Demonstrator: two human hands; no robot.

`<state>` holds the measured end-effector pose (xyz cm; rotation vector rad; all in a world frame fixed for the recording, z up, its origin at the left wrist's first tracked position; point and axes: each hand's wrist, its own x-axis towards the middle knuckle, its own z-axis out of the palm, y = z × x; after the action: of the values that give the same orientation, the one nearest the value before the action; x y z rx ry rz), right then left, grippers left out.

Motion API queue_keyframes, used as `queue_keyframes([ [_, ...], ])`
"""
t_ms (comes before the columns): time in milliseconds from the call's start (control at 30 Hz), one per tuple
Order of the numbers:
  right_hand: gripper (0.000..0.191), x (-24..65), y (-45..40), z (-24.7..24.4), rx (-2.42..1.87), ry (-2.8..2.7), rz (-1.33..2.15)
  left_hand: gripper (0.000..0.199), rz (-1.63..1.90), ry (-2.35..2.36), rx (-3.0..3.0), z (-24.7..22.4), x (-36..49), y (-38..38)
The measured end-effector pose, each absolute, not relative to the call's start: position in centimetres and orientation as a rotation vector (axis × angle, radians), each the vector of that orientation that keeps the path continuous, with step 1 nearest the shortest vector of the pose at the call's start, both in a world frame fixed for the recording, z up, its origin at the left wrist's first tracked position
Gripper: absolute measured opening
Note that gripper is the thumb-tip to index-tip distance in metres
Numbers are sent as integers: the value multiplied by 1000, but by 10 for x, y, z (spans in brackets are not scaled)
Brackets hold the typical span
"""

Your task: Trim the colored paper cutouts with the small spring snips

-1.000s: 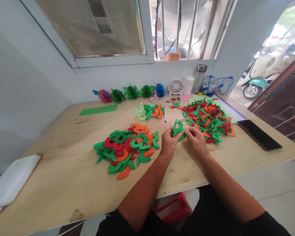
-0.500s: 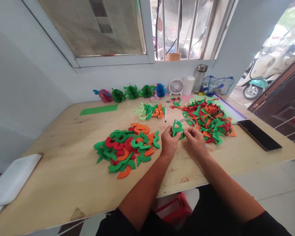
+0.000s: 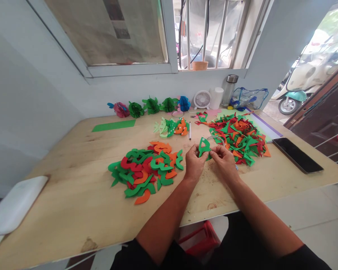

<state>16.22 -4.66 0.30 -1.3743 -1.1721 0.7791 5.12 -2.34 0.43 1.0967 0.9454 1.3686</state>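
Left hand with fingers pinching green cut-out just left of the scrap heap, right hand, fingers pressed together at the cut-out's edge, curved pieces on desk farther left of this heap, phone right of it.

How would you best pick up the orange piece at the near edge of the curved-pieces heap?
Probably by pinching the left tip of the orange piece, coming from the near side. That tip juts out from the heap over the table, while the other end sits close to green pieces. It looks flat, so its edge may need lifting first.
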Motion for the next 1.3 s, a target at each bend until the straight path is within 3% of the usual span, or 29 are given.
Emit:
queue_keyframes([
  [200,22,161,-49,8,-1367,-1166,753,19,1297,838,985,12,49,-25],
  [433,26,164,-48,9,-1303,-1038,864,44,1174,746,804,14,45,-23],
  [933,26,158,-51,11,-1273,-1149,948,25,1211,839,934,2,47,-19],
  [1300,26,162,-50,11,-1236,-1039,835,31,934,762,1162,7,48,-27],
])
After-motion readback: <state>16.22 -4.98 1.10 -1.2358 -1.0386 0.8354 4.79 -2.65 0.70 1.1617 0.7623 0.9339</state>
